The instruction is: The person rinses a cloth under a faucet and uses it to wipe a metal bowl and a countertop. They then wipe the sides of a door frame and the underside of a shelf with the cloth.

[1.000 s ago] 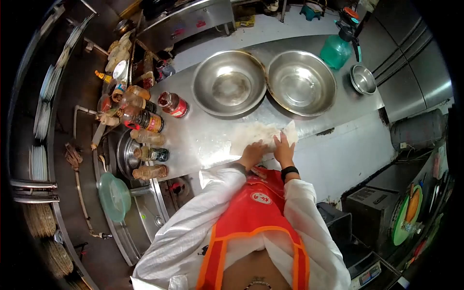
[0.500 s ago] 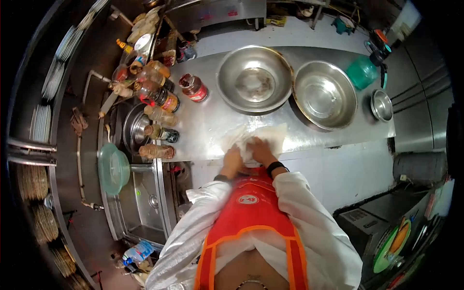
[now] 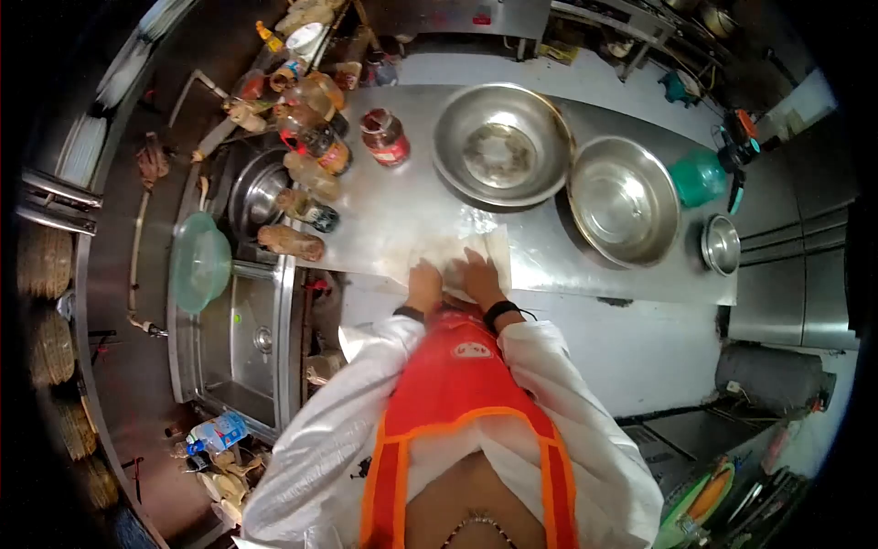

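Note:
A pale, damp-looking cloth (image 3: 495, 247) lies spread on the steel table (image 3: 366, 229), along its near edge. My left hand (image 3: 423, 285) is on the near left part of the cloth, its fingers curled down onto it. Beside it, my right hand (image 3: 478, 277) rests on the cloth with fingers stretched forward and a little apart. A narrow strip of cloth shows between the two hands. Beyond them stands a large steel basin (image 3: 501, 188), and to its right a second steel basin (image 3: 625, 197).
On the table's left are a red-labelled jar (image 3: 385, 139) and several sauce bottles (image 3: 291, 242). A small steel bowl (image 3: 721, 245) and a green spray bottle (image 3: 698, 178) stand at the right end. A sink (image 3: 242, 339) and green plastic basin (image 3: 201, 263) are at left.
The cloth has gone from bunched between my hands to flatter and wider. Both hands have shifted slightly left in view, and the camera's view has turned.

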Demonstrator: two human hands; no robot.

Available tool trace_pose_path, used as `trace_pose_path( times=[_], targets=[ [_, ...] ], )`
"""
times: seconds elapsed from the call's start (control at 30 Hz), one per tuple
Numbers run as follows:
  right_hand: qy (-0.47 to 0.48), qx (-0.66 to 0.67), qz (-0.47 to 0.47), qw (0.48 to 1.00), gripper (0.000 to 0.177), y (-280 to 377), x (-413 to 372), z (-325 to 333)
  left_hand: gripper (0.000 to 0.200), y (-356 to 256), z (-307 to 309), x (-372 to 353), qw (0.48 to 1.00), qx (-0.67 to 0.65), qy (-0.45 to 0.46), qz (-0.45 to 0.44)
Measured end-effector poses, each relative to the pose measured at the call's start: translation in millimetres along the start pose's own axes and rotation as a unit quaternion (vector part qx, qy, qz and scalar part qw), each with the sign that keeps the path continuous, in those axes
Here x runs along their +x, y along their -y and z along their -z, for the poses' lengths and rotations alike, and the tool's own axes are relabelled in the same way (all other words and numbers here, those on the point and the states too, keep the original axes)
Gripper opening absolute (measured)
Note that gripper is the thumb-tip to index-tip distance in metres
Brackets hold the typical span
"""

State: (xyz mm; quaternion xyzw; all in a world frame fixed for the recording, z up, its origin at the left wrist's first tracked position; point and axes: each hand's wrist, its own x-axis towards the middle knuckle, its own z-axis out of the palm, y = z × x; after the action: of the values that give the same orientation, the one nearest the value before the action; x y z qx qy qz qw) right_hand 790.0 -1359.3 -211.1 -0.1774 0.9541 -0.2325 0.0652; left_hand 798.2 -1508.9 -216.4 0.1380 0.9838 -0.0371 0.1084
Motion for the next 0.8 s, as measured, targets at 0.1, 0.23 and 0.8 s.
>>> trace_pose_path(
  times=[0.1, 0.23, 0.8],
  targets=[
    [-0.016, -0.043, -0.098, 0.994, 0.031, -23.5, -11.4, 15.8, 0.029, -26.1, -11.7, 28.2, 0.994, 0.047, -0.047, -0.086],
    [0.149, -0.013, -0.254, 0.956, 0.024, -51.7, -16.2, 59.1, 0.032, -59.1, -8.2, 52.7, 0.989, 0.086, -0.048, -0.109],
    [-0.053, 0.214, -0.002, 0.975, 0.025, 22.3, -11.1, 167.6, 0.026, -106.2, 71.3, 64.0, 0.989, 0.002, -0.075, -0.129]
  ],
)
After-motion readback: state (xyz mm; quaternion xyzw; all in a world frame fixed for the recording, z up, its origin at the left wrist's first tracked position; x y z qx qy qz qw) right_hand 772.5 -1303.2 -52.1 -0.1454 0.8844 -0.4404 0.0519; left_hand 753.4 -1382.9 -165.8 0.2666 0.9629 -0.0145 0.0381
